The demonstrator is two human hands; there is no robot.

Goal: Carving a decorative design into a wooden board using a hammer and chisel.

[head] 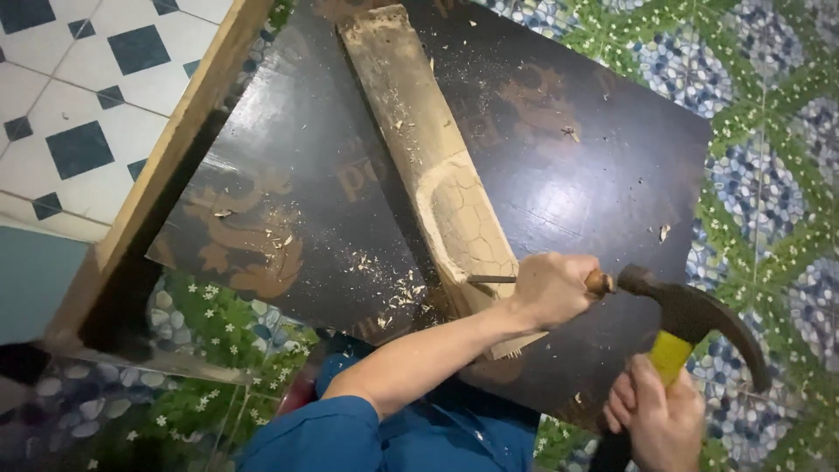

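Nearest the camera, the right hand [655, 419] is wrapped tight around the yellow-and-black grip of a claw hammer [690, 319], fingers curled fully about the handle. The dark hammer head sits level with the wooden butt of a chisel [524, 281], touching it or just short of it; the view is too blurred there to say which.

Just beyond the hammer, on its left, the left hand [552, 288] is closed in a fist around the chisel handle, so that only the brown end cap shows on one side and the thin metal blade on the other. The blade runs roughly level, and its tip meets the side of the wooden plank [411, 114] at the near end of a hollow carved there. The blue sleeve [350, 433] of the left arm comes up from the bottom edge.

The plank lies slantwise, running up and away from the chisel tip. Its carved hollow is pale and bears faint cracked, scale-like lines; the far stretch is flat and rough. It rests on a dark glossy board [594, 166] printed with faded tan, ornamental emblems left and right of the plank. Pale wood chips [393, 293] lie scattered left of the plank.

Farther left, a bare timber strip [175, 149] edges the board. Beyond lie a green floral floor [769, 122] and blue-and-white tiles [79, 87].
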